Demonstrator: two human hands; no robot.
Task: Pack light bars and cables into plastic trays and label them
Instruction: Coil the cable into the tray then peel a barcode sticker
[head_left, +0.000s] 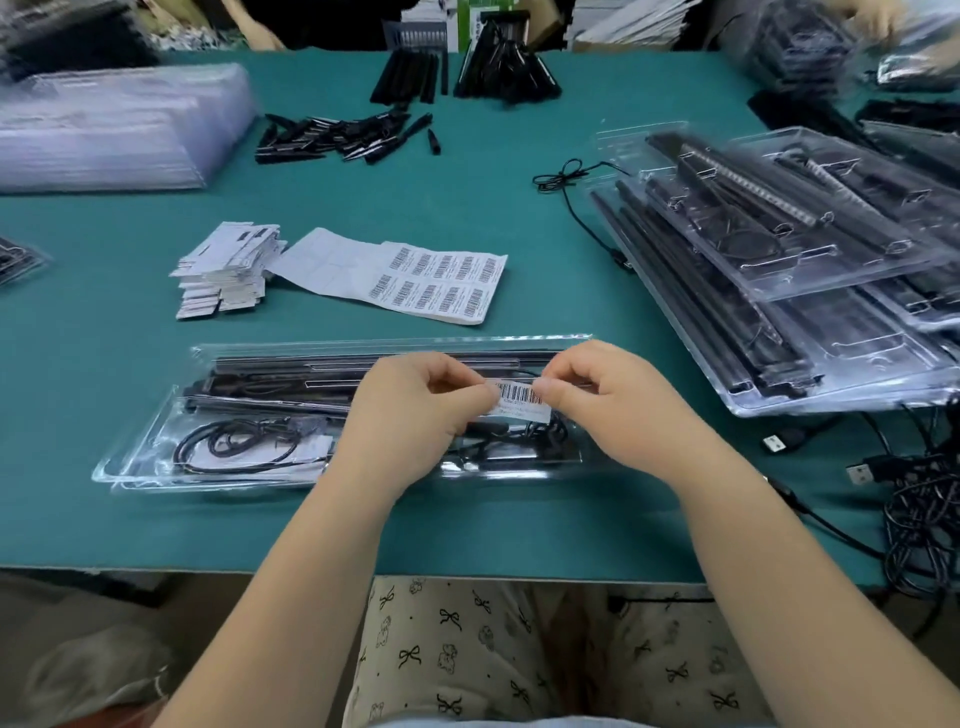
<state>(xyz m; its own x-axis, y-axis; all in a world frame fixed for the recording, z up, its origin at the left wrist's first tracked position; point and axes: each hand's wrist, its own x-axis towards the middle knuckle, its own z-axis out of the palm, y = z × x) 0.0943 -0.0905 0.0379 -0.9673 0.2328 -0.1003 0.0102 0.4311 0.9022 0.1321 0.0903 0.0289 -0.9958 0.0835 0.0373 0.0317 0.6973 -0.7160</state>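
Over tray (156, 457), both hands' (415, 405) grip pinching label (519, 397)

My left hand (415, 410) and right hand (608, 405) are pinching a smooth paper barcode label (522, 397) over a clear, glossy plastic tray (156, 457). Matt black light bars (291, 376) and a rubbery-looking black cable (234, 447) are showing through it. The tray is lying on matt green cloth (104, 332), beside a white paper label sheet (415, 275).

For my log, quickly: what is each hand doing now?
Left hand: pinches the left end of the barcode label.
Right hand: pinches the label's right end.
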